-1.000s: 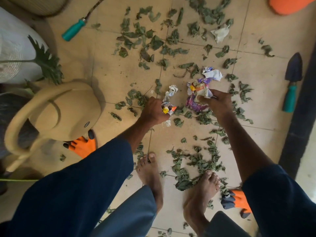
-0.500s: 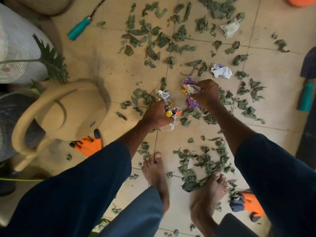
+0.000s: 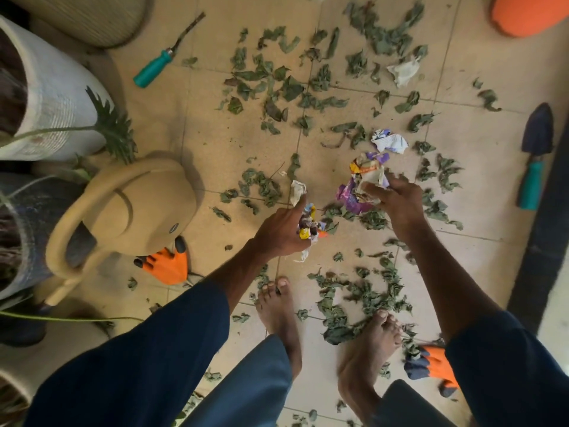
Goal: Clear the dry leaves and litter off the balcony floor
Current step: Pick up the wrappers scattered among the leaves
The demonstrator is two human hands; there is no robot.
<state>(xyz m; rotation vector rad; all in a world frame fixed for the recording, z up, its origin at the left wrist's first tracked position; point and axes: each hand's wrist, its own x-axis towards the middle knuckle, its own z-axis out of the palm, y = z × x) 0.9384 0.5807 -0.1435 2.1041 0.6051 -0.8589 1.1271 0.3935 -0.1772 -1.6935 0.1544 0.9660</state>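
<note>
Dry green leaves (image 3: 277, 87) lie scattered over the beige tiled balcony floor (image 3: 160, 124), with a thick patch by my bare feet (image 3: 360, 300). My left hand (image 3: 281, 231) is shut on a bunch of crumpled wrappers (image 3: 309, 228), its forefinger against a pale scrap (image 3: 297, 192). My right hand (image 3: 392, 200) grips a purple and cream wad of wrappers (image 3: 360, 186), lifted a little above the floor. A white and purple crumpled paper (image 3: 389, 141) lies just beyond it. Another white scrap (image 3: 403, 70) rests farther back.
A tan watering can (image 3: 129, 208) stands at left over an orange glove (image 3: 167, 265). White and grey pots (image 3: 55, 97) line the left edge. A teal-handled tool (image 3: 160, 61), a trowel (image 3: 535, 155), a second orange glove (image 3: 431, 365) and an orange object (image 3: 529, 13) lie around.
My right hand has pulled back toward me from the far paper, carrying the purple wad. My left hand has stayed put with its wrappers, and its forefinger now points out.
</note>
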